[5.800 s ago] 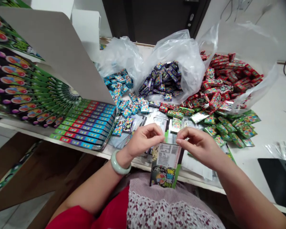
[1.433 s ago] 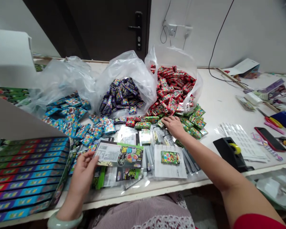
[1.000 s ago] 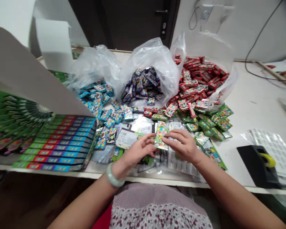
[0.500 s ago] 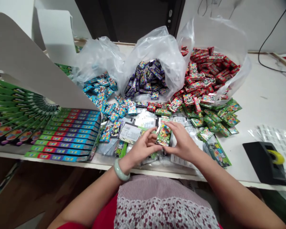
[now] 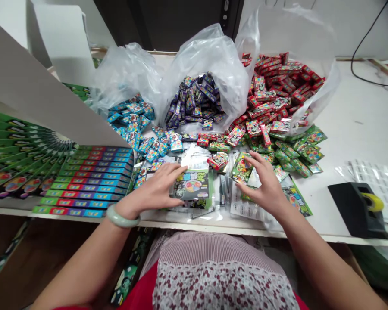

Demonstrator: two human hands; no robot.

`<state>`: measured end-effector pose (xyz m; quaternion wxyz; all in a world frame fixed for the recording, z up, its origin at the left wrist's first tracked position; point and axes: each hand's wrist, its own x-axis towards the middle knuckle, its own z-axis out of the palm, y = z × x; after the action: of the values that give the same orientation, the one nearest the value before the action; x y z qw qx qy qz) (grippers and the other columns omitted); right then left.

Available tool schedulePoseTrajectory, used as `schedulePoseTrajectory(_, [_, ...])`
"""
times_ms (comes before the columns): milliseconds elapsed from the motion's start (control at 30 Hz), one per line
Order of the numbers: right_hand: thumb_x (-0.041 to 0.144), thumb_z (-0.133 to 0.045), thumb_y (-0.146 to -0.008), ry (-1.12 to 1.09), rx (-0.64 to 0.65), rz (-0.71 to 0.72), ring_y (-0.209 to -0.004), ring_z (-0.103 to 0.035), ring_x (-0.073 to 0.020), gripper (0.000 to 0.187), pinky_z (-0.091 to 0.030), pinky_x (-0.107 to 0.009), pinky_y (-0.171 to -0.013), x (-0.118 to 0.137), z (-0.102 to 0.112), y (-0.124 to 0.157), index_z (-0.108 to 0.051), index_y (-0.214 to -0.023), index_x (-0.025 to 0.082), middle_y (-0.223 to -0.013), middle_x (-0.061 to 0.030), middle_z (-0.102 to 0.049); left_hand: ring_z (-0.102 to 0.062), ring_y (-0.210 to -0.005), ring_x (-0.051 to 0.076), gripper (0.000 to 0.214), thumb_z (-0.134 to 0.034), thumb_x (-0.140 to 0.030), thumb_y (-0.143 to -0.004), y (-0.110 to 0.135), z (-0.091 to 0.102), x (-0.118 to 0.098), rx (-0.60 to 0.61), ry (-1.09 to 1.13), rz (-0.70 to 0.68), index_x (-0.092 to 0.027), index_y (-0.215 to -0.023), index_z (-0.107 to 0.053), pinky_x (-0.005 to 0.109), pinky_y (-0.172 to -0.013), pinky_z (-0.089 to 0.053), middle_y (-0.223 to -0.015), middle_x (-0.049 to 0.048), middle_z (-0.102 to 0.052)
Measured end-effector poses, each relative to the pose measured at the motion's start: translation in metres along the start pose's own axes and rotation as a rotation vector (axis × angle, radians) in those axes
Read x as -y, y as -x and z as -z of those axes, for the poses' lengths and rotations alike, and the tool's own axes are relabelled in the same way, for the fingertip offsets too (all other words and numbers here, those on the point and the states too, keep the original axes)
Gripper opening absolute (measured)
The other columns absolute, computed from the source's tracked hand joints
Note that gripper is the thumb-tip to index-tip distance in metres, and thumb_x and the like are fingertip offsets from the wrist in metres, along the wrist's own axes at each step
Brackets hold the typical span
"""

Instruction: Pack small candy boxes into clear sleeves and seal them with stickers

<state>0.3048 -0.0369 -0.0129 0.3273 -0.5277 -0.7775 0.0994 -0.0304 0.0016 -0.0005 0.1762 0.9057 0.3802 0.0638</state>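
— Your left grip (image 5: 151, 186)?
— Open, fingertips resting on a printed card (image 5: 190, 184) that lies on plastic sleeves (image 5: 221, 191). It's light, stiff and slick, so pinch its edges.
— And your right grip (image 5: 264, 185)?
— Open too, curved over a green packet (image 5: 242, 168), apparently holding nothing.

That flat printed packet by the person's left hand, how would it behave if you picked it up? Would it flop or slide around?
The printed packet looks thin and light, and probably fairly stiff, since it lies flat with straight edges. Resting on glossy clear plastic sleeves beside the left hand, it would likely slide easily. Being flat, it seems unlikely to roll.
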Motion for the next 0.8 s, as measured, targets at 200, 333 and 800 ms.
schedulePoseTrajectory(200, [0.031,-0.070,-0.076,-0.047,0.106,0.141,-0.127,-0.044,-0.0311,0.063,-0.041,-0.051,-0.105,0.031,-0.004,-0.016,-0.042,-0.132,0.025,-0.133,-0.0134,-0.044,-0.040,-0.129,0.034,0.086,-0.074,-0.047,-0.071,0.022,0.009,-0.009,-0.072,0.068,0.057,-0.020,-0.142,-0.032,0.048,-0.109,-0.038,-0.137,0.0150,-0.039])
schedulePoseTrajectory(333, [0.028,-0.067,-0.079,0.057,0.175,0.208,-0.125,-0.043,-0.0330,0.058,-0.041,-0.054,-0.104,0.043,-0.012,-0.025,-0.041,-0.131,0.028,-0.133,-0.0135,-0.043,-0.040,-0.129,0.035,0.087,-0.073,-0.047,-0.073,0.019,0.002,-0.012,-0.128,0.054,0.053,-0.020,-0.143,-0.031,0.049,-0.109,-0.037,-0.137,0.0158,-0.039])
schedulePoseTrajectory(800, [0.039,-0.076,-0.074,-0.167,0.462,0.267,-0.138,-0.036,-0.0311,0.085,-0.039,-0.049,-0.111,0.036,-0.016,-0.032,-0.030,-0.143,0.023,-0.147,-0.0165,-0.036,-0.043,-0.127,0.035,0.090,-0.075,-0.047,-0.070,0.022,-0.018,-0.010,-0.159,0.169,0.041,-0.022,-0.145,-0.032,0.051,-0.107,-0.039,-0.136,0.0154,-0.043])
